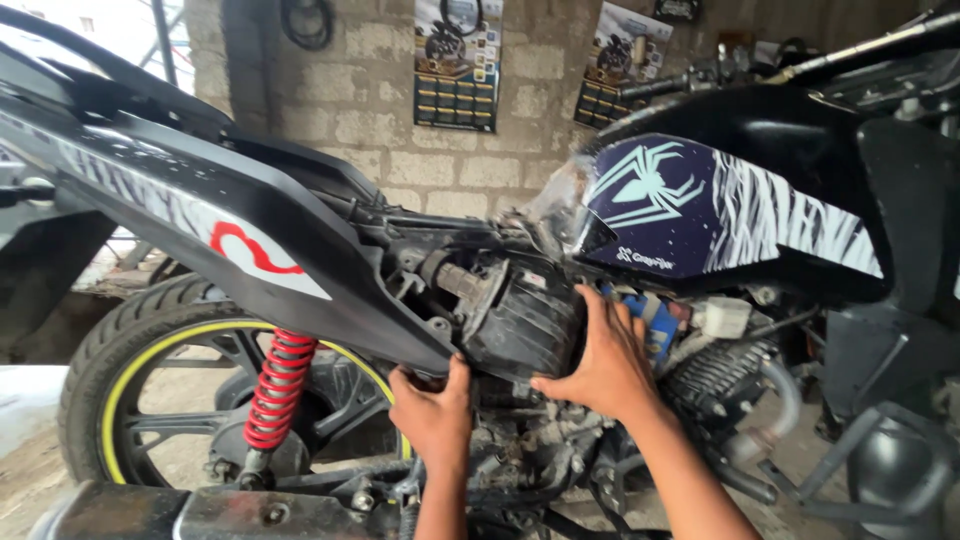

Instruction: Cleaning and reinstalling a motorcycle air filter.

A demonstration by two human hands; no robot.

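The black air-filter box [520, 320], set mid-frame on the motorcycle under the fuel tank [720, 200], is pressed by the right hand [600, 360], fingers spread wide over it. The lower edge of the black tail panel [250, 240] is gripped by the left hand [435, 410], beside the red shock spring [275, 390].

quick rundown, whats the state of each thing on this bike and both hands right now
left hand: gripping the lower edge of the black side panel
right hand: fingers spread, pressed flat on the black ribbed housing
black side panel: fitted, tail end up
black ribbed housing: exposed, uncovered
fuel tank: mounted
red shock spring: mounted, dusty
rear wheel: fitted, on the ground
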